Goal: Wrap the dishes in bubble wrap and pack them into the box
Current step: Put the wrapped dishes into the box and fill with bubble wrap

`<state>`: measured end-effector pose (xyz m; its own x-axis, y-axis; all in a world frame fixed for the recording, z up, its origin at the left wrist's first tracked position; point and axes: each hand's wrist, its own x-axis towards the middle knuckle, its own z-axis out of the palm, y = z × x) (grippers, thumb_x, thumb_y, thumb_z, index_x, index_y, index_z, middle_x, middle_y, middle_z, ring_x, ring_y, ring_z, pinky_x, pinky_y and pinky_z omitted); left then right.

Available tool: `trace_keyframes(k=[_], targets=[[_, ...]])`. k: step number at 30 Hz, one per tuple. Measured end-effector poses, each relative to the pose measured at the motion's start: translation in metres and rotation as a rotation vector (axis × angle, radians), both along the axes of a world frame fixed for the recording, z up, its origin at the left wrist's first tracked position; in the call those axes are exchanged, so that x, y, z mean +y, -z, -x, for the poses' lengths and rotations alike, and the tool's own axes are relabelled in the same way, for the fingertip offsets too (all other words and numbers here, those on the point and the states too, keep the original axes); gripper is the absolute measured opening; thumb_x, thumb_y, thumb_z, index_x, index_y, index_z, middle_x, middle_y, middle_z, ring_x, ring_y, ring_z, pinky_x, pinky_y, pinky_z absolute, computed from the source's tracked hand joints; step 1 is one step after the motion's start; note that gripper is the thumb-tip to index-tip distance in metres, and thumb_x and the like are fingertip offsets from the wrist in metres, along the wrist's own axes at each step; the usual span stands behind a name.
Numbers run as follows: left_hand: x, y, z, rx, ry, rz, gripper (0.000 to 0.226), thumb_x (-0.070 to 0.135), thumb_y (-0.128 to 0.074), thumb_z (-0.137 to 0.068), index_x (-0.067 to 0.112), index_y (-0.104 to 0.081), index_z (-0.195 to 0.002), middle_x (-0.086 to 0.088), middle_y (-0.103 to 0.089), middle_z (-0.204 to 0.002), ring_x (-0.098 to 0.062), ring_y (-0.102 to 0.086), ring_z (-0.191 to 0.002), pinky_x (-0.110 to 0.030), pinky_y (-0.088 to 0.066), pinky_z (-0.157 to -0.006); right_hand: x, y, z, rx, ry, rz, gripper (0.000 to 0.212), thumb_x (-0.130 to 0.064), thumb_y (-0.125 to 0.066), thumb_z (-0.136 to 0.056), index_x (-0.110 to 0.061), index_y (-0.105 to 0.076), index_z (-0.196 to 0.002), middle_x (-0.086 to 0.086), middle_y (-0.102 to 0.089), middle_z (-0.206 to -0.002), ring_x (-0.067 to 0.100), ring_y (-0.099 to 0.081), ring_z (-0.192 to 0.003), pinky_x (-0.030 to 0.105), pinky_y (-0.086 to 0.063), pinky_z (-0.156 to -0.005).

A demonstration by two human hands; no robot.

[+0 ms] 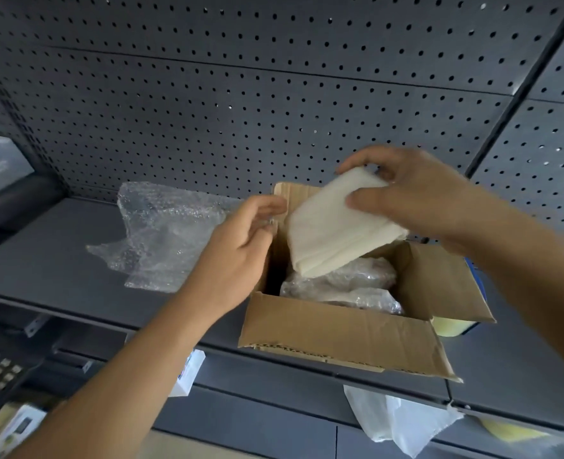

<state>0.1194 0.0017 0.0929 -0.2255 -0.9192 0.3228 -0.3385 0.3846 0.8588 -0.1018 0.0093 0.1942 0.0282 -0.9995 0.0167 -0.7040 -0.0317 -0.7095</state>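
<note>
Forearms rise from the bottom edge toward a dark grey shelf [48, 260]. Below its front lip hang a white plastic bag [393, 419] and a small white carton [189, 372]. On the shelf sits an open cardboard box [333, 329], its front flap folded outward toward the camera. Inside lie at least 2 bubble-wrapped bundles [350, 286], pressed together near the bottom.

The left hand [241, 246] is at the box's upright left flap, fingers curled; it seems to pinch the flap's edge, though blur hides the contact. The right hand [416, 197] grips a flat white padded bundle [333, 233], thumb on its near face and fingers over the top edge, holding it tilted above the box opening, its lower corner just over the bundles.

Left of the box, a loose sheet of bubble wrap [168, 233] lies crumpled on the shelf. Behind everything stands a grey pegboard [241, 94].
</note>
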Motion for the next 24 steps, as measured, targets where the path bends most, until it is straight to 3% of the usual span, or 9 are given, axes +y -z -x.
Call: trace_keyframes(k=[3, 6, 9, 13, 18, 20, 22, 24], targets=[[0.001, 0.009, 0.000, -0.041, -0.058, -0.017, 0.031, 0.018, -0.048, -0.105, 0.026, -0.059, -0.133, 0.015, -0.064, -0.130, 0.005, -0.057, -0.122, -0.019, -0.043, -0.107, -0.006, 0.004, -0.027, 0.220, -0.034, 0.020, 0.037, -0.031, -0.064, -0.088, -0.044, -0.061, -0.122, -0.008, -0.055, -0.118, 0.004, -0.055, -0.081, 0.023, -0.048, -0.058], [0.000, 0.013, 0.001, -0.008, -0.056, -0.049, 0.031, 0.017, -0.047, -0.106, 0.027, -0.058, -0.133, 0.015, -0.066, -0.128, 0.003, -0.058, -0.121, -0.024, -0.046, -0.106, -0.008, 0.007, -0.048, 0.319, -0.105, 0.044, 0.041, -0.030, -0.064, -0.087, -0.037, -0.061, -0.127, -0.005, -0.050, -0.124, 0.002, -0.051, -0.077, 0.018, -0.039, -0.052], [-0.002, 0.012, -0.002, 0.066, -0.067, -0.066, 0.031, 0.010, -0.045, -0.106, 0.025, -0.060, -0.128, 0.017, -0.069, -0.120, 0.003, -0.062, -0.115, -0.022, -0.050, -0.100, -0.010, 0.009, -0.061, 0.282, -0.165, 0.053, 0.039, -0.030, -0.065, -0.088, -0.036, -0.060, -0.126, -0.006, -0.048, -0.122, 0.002, -0.049, -0.077, 0.018, -0.038, -0.053], [-0.003, 0.010, -0.004, 0.113, -0.079, -0.082, 0.028, 0.014, -0.046, -0.107, 0.027, -0.063, -0.125, 0.017, -0.071, -0.113, 0.000, -0.065, -0.108, -0.024, -0.052, -0.094, -0.019, 0.012, -0.060, 0.030, -0.121, -0.005, 0.023, -0.027, -0.067, -0.089, -0.035, -0.064, -0.110, -0.009, -0.058, -0.115, 0.011, -0.063, -0.084, 0.029, -0.056, -0.065], [-0.002, 0.010, -0.005, 0.059, -0.061, -0.032, 0.030, 0.022, -0.050, -0.106, 0.023, -0.064, -0.133, 0.014, -0.066, -0.124, 0.004, -0.062, -0.112, -0.010, -0.046, -0.092, -0.029, 0.026, -0.050, -0.257, -0.026, -0.087, 0.018, -0.019, -0.069, -0.092, -0.026, -0.063, -0.108, -0.002, -0.065, -0.105, 0.009, -0.064, -0.067, 0.016, -0.047, -0.050], [-0.004, 0.013, -0.006, 0.047, -0.085, -0.017, 0.028, 0.024, -0.056, -0.104, 0.021, -0.068, -0.129, 0.014, -0.063, -0.123, 0.004, -0.062, -0.109, -0.011, -0.047, -0.093, -0.025, 0.036, -0.047, -0.311, 0.003, -0.108, 0.019, -0.015, -0.068, -0.093, -0.026, -0.060, -0.107, -0.001, -0.062, -0.109, 0.013, -0.062, -0.072, 0.020, -0.048, -0.053], [-0.004, 0.016, -0.007, 0.034, -0.096, -0.037, 0.022, 0.022, -0.064, -0.099, 0.022, -0.071, -0.120, 0.014, -0.063, -0.117, 0.002, -0.064, -0.105, -0.018, -0.051, -0.096, -0.019, 0.048, -0.046, -0.252, -0.006, -0.090, 0.019, -0.016, -0.069, -0.092, -0.028, -0.058, -0.104, -0.002, -0.061, -0.113, 0.018, -0.062, -0.076, 0.028, -0.051, -0.058], [-0.003, 0.018, -0.005, 0.032, -0.076, -0.057, 0.018, 0.015, -0.068, -0.096, 0.022, -0.071, -0.113, 0.011, -0.065, -0.112, -0.001, -0.066, -0.102, -0.025, -0.054, -0.096, -0.015, 0.055, -0.049, 0.006, -0.062, -0.022, 0.019, -0.023, -0.070, -0.091, -0.032, -0.056, -0.101, -0.007, -0.057, -0.117, 0.016, -0.062, -0.077, 0.023, -0.048, -0.058]])
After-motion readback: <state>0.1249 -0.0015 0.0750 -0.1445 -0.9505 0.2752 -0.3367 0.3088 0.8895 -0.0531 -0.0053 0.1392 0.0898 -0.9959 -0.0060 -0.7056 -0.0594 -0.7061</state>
